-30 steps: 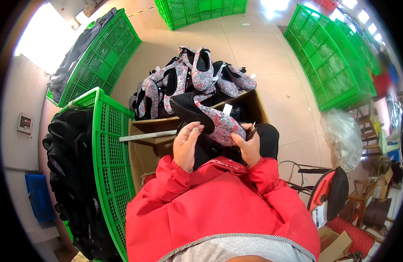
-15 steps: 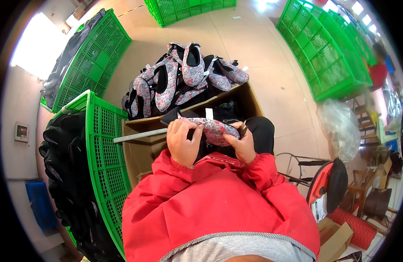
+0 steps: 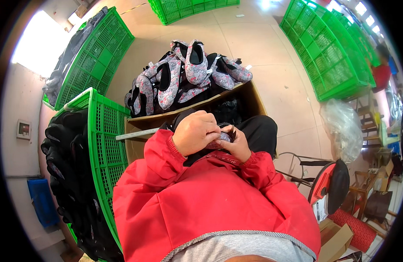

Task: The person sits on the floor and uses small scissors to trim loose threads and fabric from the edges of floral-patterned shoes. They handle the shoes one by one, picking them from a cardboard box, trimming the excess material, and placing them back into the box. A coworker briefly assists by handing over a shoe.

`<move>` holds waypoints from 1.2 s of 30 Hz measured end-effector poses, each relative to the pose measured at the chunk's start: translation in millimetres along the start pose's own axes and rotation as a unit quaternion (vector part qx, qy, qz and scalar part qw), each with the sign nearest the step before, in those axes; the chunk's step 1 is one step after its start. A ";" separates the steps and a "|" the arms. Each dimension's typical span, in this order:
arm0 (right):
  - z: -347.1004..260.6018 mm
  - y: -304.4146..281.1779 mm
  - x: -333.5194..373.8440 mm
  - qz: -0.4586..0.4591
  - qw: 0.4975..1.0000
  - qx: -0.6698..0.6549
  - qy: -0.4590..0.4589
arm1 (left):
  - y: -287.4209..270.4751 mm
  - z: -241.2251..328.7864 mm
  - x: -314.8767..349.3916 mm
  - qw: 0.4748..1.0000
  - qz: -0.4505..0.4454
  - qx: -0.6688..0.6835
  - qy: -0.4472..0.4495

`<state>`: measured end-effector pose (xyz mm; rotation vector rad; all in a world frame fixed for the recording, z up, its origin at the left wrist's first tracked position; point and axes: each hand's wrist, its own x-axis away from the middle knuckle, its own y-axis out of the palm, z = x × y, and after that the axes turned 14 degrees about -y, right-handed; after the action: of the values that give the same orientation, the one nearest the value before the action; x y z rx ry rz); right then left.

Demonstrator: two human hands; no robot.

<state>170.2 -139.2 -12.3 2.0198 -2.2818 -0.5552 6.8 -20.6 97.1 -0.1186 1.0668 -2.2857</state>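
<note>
Close to my chest, both hands are closed on one flower-patterned fabric shoe (image 3: 224,137), its small visible part grey with a black lining. My left hand (image 3: 196,133) lies over it with fingers bent and hides most of it. Gripping its edge from the other side is my right hand (image 3: 238,146), thumb toward the left fingers. Just beyond, several similar floral shoes (image 3: 169,89) with black linings are heaped beside an open cardboard box (image 3: 252,98). Black material (image 3: 227,109) lies inside that box.
A green crate (image 3: 107,153) full of black shoes (image 3: 70,174) stands close on my left, with a grey bar (image 3: 136,134) beside it. More green crates (image 3: 321,56) stand farther off. Clear plastic (image 3: 341,129) and a red-and-black round seat (image 3: 328,187) are on the right.
My hands have drawn together and nearer my chest. The shoe has turned, so its long side and white tag no longer show. My left hand now covers most of it.
</note>
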 end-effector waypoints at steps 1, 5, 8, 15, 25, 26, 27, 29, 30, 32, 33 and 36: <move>-0.1 -1.6 1.3 -0.015 1.000 0.013 0.004 | 1.0 -1.1 -0.1 1.000 -0.004 0.006 -0.010; -5.4 -5.5 4.1 -0.031 0.999 0.022 0.004 | 2.4 -6.3 0.0 0.992 -0.024 0.062 -0.105; -9.5 -14.1 5.8 -0.066 0.997 0.049 -0.004 | 11.3 -12.1 1.9 0.985 -0.002 0.107 -0.139; -17.8 -49.8 -6.0 -0.205 0.972 0.116 0.021 | 35.3 -9.8 9.1 0.967 0.008 0.136 -0.216; -43.7 -58.3 -24.3 -0.153 0.974 0.159 0.045 | 41.3 -13.5 -3.1 0.988 0.025 0.061 -0.136; -46.4 -56.0 -24.7 -0.172 0.970 0.170 0.035 | 41.7 -13.9 -3.6 0.989 0.029 0.062 -0.132; -47.0 -53.6 -25.1 -0.190 0.964 0.182 0.026 | 42.0 -14.2 -3.5 0.989 0.032 0.062 -0.127; -44.9 -45.4 -26.8 -0.174 0.965 0.197 0.022 | 42.6 -14.2 -4.5 0.990 0.042 0.065 -0.120; -43.6 -40.0 -27.4 -0.166 0.964 0.205 0.020 | 42.9 -14.3 -4.8 0.990 0.048 0.066 -0.117; -41.9 -30.9 -27.8 -0.140 0.972 0.184 0.038 | 42.5 -14.5 -4.9 0.985 0.039 0.082 -0.144; -39.1 -28.1 -27.7 -0.124 0.977 0.162 0.057 | 42.3 -14.6 -4.9 0.983 0.035 0.090 -0.157; -33.0 -24.6 -26.7 -0.114 0.976 0.171 0.067 | 42.8 -14.8 -4.8 0.978 0.036 0.086 -0.185</move>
<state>206.4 -123.2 16.7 2.4084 -2.2032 -0.0249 26.8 -29.0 57.0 -0.4106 0.6685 -2.1686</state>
